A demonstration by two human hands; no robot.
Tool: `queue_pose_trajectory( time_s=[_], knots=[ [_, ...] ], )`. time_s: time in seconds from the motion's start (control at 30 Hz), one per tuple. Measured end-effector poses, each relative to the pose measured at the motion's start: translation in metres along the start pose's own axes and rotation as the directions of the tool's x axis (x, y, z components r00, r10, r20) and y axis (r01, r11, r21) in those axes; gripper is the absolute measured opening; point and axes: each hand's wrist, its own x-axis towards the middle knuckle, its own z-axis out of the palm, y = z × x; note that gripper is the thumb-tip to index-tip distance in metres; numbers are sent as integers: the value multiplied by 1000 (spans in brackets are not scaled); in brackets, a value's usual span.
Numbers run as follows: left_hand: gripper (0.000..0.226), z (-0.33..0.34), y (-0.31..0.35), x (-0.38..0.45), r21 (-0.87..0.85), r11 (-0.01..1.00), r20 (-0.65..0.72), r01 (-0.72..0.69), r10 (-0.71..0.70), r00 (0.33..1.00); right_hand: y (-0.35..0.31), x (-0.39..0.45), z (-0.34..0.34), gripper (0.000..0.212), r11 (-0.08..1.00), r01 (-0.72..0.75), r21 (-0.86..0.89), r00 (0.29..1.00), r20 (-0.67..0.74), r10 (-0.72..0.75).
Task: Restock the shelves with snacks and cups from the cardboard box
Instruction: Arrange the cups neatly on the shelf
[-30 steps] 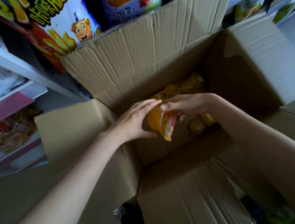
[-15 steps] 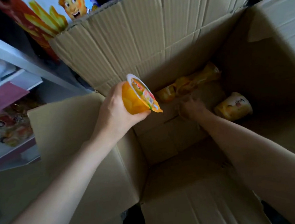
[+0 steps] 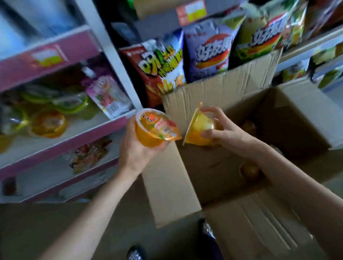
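My left hand (image 3: pixel 136 151) grips an orange fruit jelly cup (image 3: pixel 154 129) by its base, foil lid facing up, just left of the open cardboard box (image 3: pixel 171 191). A second orange cup (image 3: pixel 200 129), tipped on its side, is held by my right hand (image 3: pixel 224 129) above the box's far left corner. Deeper in the box lie more orange cups (image 3: pixel 249 170). The pink-edged shelf (image 3: pixel 50 143) at the left carries similar jelly cups (image 3: pixel 49 123).
Large snack bags (image 3: pixel 207 49) stand on the shelf behind the box. A pink packet (image 3: pixel 106 94) leans at the shelf's right end. A lower shelf holds a flat packet (image 3: pixel 88 154). My shoes (image 3: pixel 134 258) show on the floor by the box's near flap.
My right hand has come up out of the box with a second cup. My left hand has carried its cup further left and up, and the view has swung up toward the shelves.
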Motion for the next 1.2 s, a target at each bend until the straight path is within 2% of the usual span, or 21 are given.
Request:
queue_pose_trajectory(
  time_s=[0.07, 0.13, 0.23, 0.37, 0.43, 0.5, 0.63, 0.73, 0.8, 0.9, 1.0, 1.1, 1.2],
  knots=[
    [76, -52, 7, -12, -31, 999, -44, -7, 6, 999, -33, -10, 48, 69, 994, 13, 111, 991, 127, -27],
    [74, -103, 5, -28, -33, 999, -96, -42, 39, 995, -55, -14, 100, 75, 994, 64, 85, 982, 173, -78],
    [68, -181, -5, -51, 6, 996, -180, -92, 91, 979, -87, -11, 178, 75, 988, 152, -35, 980, 134, -147],
    [73, -282, -17, -67, 33, 992, -305, -124, 128, 944, -130, 4, 271, 67, 953, 278, -117, 959, 99, -267],
    [80, -322, -21, -69, 18, 991, -371, -129, 127, 920, -148, 10, 311, 74, 930, 343, -133, 938, 100, -332],
    [77, -354, -27, -70, -6, 993, -441, -121, 106, 891, -165, 15, 348, 84, 895, 423, -140, 904, 135, -406],
    [66, -409, -39, -63, 39, 999, -566, -23, 41, 824, -194, 35, 414, 73, 752, 550, -364, 829, 131, -544],
    [77, -452, -54, -48, -18, 996, -616, 86, -79, 784, -214, 54, 455, 68, 642, 585, -495, 776, 113, -620],
    [87, -473, -62, -39, -82, 987, -630, 141, -161, 760, -228, 66, 482, 68, 523, 607, -598, 726, 149, -672],
    [94, -490, -69, -33, -53, 974, -641, 222, -203, 740, -250, 89, 524, 73, 375, 610, -698, 669, 200, -716],
    [79, -498, -79, -19, 23, 954, -628, 300, -220, 746, -261, 124, 559, 67, 248, 537, -806, 687, 248, -683],
    [66, -505, -87, -3, 36, 932, -645, 361, -255, 721, -271, 159, 581, 71, 166, 437, -884, 756, 261, -600],
    [60, -511, -98, 11, 34, 927, -662, 373, -258, 703, -286, 187, 599, 69, 167, 368, -915, 844, 253, -473]
  ],
)
